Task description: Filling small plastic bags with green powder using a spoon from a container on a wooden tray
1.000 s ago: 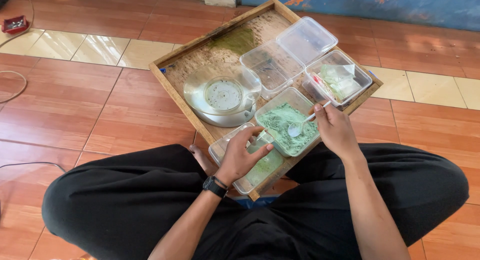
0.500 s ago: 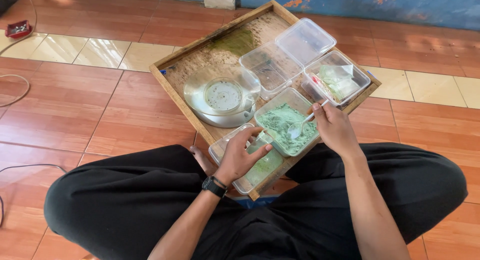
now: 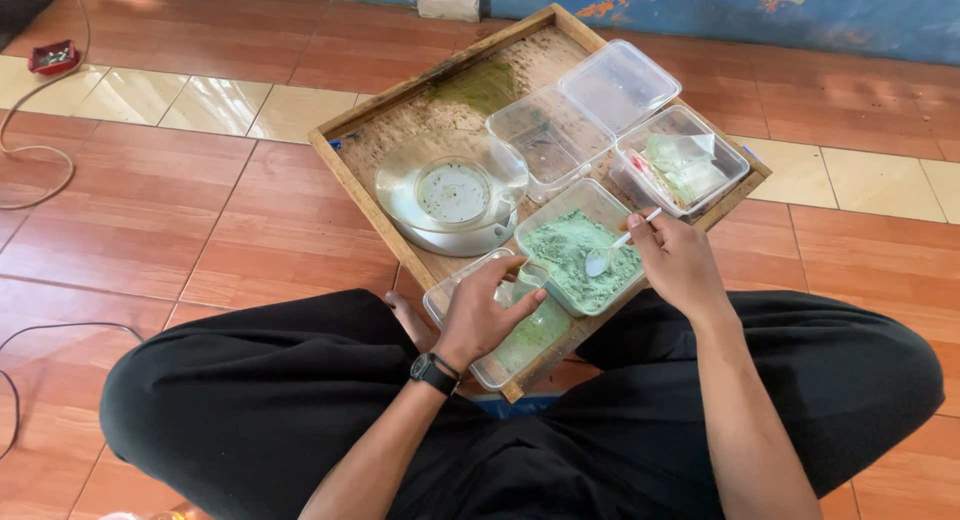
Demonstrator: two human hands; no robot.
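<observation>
A wooden tray [image 3: 365,195] rests on the floor and on my crossed legs. My right hand [image 3: 680,265] holds a small white spoon [image 3: 612,253] whose bowl sits in green powder inside a clear plastic tub [image 3: 580,245]. My left hand [image 3: 480,315] grips something small and clear over the nearest clear tub [image 3: 520,340], which holds pale green powder. A watch is on my left wrist.
Also on the tray are a round clear lidded bowl [image 3: 450,195], an empty clear tub [image 3: 545,145], a flat clear lid [image 3: 620,80] and a tub of small bags [image 3: 685,165]. Cables [image 3: 30,155] and a small red object [image 3: 55,57] lie on the tiled floor at left.
The spoon has lifted slightly and shifted over the green powder. My left hand stays on the near tub.
</observation>
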